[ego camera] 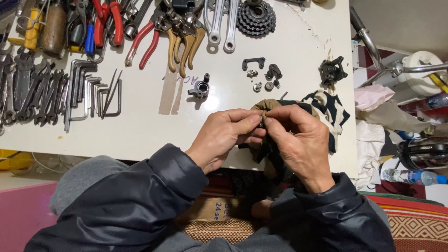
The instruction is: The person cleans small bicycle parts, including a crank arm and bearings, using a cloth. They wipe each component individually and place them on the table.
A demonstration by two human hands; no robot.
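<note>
My left hand and my right hand meet over the near edge of the white table. Their fingertips pinch a small dark metal part together with a patterned black, tan and cream rag. The rag drapes under my right hand and spreads toward the table's right edge. Most of the small part is hidden by my fingers. Dark jacket sleeves cover both forearms.
Small metal parts, a dark bracket and a black clamp piece lie beyond my hands. Hex keys, wrenches, red-handled pliers, brake levers, crank arms and a cog cluster line the far side. Bottles and cloths crowd the right.
</note>
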